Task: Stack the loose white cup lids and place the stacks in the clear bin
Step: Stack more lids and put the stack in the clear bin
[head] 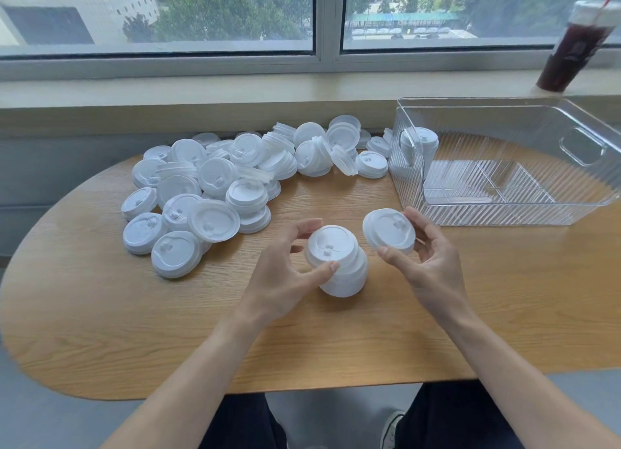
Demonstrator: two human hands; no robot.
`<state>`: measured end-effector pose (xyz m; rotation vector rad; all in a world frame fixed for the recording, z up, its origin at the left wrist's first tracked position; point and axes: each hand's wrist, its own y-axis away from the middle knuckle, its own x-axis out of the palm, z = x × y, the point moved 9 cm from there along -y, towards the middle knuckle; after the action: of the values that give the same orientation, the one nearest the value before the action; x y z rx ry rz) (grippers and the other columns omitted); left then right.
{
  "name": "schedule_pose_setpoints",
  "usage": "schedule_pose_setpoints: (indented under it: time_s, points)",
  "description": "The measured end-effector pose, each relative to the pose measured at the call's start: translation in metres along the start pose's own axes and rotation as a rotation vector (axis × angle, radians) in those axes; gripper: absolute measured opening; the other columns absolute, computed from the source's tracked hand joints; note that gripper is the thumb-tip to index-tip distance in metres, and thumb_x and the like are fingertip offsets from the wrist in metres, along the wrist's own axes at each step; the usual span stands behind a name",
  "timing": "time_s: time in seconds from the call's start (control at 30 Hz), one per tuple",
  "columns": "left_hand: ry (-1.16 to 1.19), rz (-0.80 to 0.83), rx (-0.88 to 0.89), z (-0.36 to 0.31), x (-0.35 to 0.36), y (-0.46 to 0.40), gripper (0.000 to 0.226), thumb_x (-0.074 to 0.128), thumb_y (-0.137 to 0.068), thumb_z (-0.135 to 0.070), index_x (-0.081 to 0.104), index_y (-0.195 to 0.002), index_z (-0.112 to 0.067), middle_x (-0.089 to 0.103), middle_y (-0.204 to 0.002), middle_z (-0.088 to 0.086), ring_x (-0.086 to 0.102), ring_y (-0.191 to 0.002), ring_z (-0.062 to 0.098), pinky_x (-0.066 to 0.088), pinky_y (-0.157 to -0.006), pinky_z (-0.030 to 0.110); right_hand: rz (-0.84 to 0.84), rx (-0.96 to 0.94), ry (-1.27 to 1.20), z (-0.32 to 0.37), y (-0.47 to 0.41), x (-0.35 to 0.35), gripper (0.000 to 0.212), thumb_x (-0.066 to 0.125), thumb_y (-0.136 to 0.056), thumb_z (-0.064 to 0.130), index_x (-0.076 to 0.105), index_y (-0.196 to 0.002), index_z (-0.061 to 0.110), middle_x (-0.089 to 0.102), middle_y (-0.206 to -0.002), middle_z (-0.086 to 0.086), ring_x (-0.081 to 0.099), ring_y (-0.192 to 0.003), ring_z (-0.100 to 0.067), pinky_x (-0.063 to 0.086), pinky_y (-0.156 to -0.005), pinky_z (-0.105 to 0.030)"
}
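Holding item one, a short stack of nested lids (337, 263), the left hand (285, 274) has its fingers (331, 266) curled round the top rim, thumb on the near side, the stack's base on the desk (336, 341) near the middle of its front half. Item two, a single lid (389, 230), is pinched at its rim by the right hand (430, 263), tilted, just beside the stack and apart from it. Handling, as judged: thin moulded plastic, very light, springy, smooth enough to slide; best taken by the outer rim, since the domed top may dent under a squeeze (a tall stack would likely lean or topple). Item three, the loose lids (215, 193), a heap across the desk's far left part up to the wall edge, some already nested in small piles. Item four, the clear bin (504, 213), ribbed walls, handle cut-outs, at the desk's far right; contents: one upright stack in bin (420, 146) at its far left corner, the remainder of its floor bare. Item five, a dark drink cup (571, 45) on the window sill.
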<state>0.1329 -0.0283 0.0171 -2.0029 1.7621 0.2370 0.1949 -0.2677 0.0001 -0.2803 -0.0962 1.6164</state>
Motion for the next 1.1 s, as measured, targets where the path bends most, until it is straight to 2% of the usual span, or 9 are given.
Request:
schedule_pose_setpoints:
  time_s: [0.07, 0.17, 0.33, 0.5, 0.7, 0.83, 0.93, 1.0, 1.1]
  points:
    - [-0.045, 0.034, 0.02, -0.003, 0.007, 0.0, 0.063, 0.087, -0.079, -0.035, 0.06, -0.136, -0.028, 0.066, -0.129, -0.022, 0.059, -0.125, 0.003, 0.048, -0.107, 0.037, -0.016, 0.006, 0.021, 0.002, 0.0, -0.006, 0.083, 0.09, -0.062, 0.048, 0.058, -0.136, 0.031, 0.062, -0.139, 0.004, 0.063, -0.125, -0.008, 0.049, -0.113, -0.041]
    - [-0.093, 0.053, 0.05, -0.005, 0.014, 0.0, 0.065, 0.085, -0.078, -0.043, 0.059, -0.136, -0.028, 0.065, -0.129, -0.022, 0.059, -0.125, 0.002, 0.047, -0.104, 0.031, -0.034, 0.011, 0.054, 0.008, 0.0, -0.009, 0.087, 0.09, -0.058, 0.056, 0.062, -0.135, 0.028, 0.059, -0.136, 0.004, 0.064, -0.122, -0.008, 0.051, -0.11, -0.04]
    - [-0.162, 0.042, 0.072, -0.002, 0.021, 0.003, 0.066, 0.088, -0.077, -0.046, 0.057, -0.134, -0.034, 0.062, -0.129, -0.021, 0.056, -0.123, 0.003, 0.04, -0.1, 0.015, -0.018, 0.008, 0.111, 0.017, 0.003, -0.001, 0.074, 0.089, -0.054, 0.062, 0.065, -0.119, 0.035, 0.062, -0.127, 0.004, 0.064, -0.115, -0.007, 0.052, -0.107, -0.035]
    - [-0.172, 0.018, 0.078, 0.007, 0.022, 0.006, 0.066, 0.085, -0.076, -0.055, 0.057, -0.132, -0.036, 0.061, -0.127, -0.022, 0.057, -0.121, 0.001, 0.038, -0.096, 0.008, 0.052, -0.013, 0.145, 0.021, 0.008, 0.018, 0.073, 0.089, -0.061, 0.061, 0.063, -0.123, 0.032, 0.068, -0.124, 0.01, 0.064, -0.117, -0.005, 0.051, -0.106, -0.036]
    - [-0.218, 0.002, 0.074, 0.013, 0.021, 0.007, 0.071, 0.08, -0.076, -0.066, 0.053, -0.135, -0.038, 0.06, -0.129, -0.026, 0.055, -0.124, -0.002, 0.038, -0.097, 0.008, 0.08, -0.067, 0.292, 0.024, 0.012, 0.039, 0.074, 0.09, -0.067, 0.061, 0.063, -0.129, 0.031, 0.059, -0.124, 0.016, 0.057, -0.121, -0.003, 0.049, -0.103, -0.026]
    - [-0.211, 0.011, 0.073, 0.015, 0.023, 0.008, 0.079, 0.079, -0.077, -0.062, 0.047, -0.145, -0.037, 0.056, -0.137, -0.027, 0.052, -0.13, -0.004, 0.041, -0.102, 0.012, 0.08, -0.041, 0.439, 0.025, 0.013, 0.051, 0.082, 0.081, -0.062, 0.078, 0.064, -0.126, 0.031, 0.049, -0.118, 0.018, 0.048, -0.123, -0.007, 0.042, -0.097, -0.018]
    - [-0.184, 0.01, 0.049, 0.019, 0.024, 0.012, 0.081, 0.078, -0.078, -0.061, 0.045, -0.147, -0.037, 0.056, -0.138, -0.026, 0.052, -0.13, -0.005, 0.046, -0.103, 0.02, 0.109, -0.009, 0.5, 0.022, 0.014, 0.056, 0.087, 0.077, -0.06, 0.083, 0.063, -0.128, 0.031, 0.051, -0.122, 0.015, 0.043, -0.123, -0.007, 0.041, -0.102, -0.023]
    - [-0.16, 0.014, 0.039, 0.021, 0.024, 0.014, 0.082, 0.078, -0.078, -0.065, 0.043, -0.148, -0.039, 0.055, -0.139, -0.028, 0.051, -0.13, -0.007, 0.045, -0.101, 0.017, 0.186, -0.001, 0.434, 0.02, 0.014, 0.058, 0.092, 0.077, -0.064, 0.081, 0.057, -0.139, 0.032, 0.05, -0.135, 0.017, 0.04, -0.132, -0.004, 0.037, -0.11, -0.025]
    - [-0.125, 0.038, 0.031, 0.024, 0.026, 0.014, 0.086, 0.079, -0.077, -0.065, 0.042, -0.15, -0.038, 0.054, -0.141, -0.028, 0.05, -0.131, -0.007, 0.045, -0.104, 0.02, 0.393, 0.082, 0.304, 0.014, 0.014, 0.058, 0.087, 0.078, -0.071, 0.059, 0.045, -0.15, 0.044, 0.045, -0.149, 0.022, 0.043, -0.139, -0.002, 0.037, -0.117, -0.033]
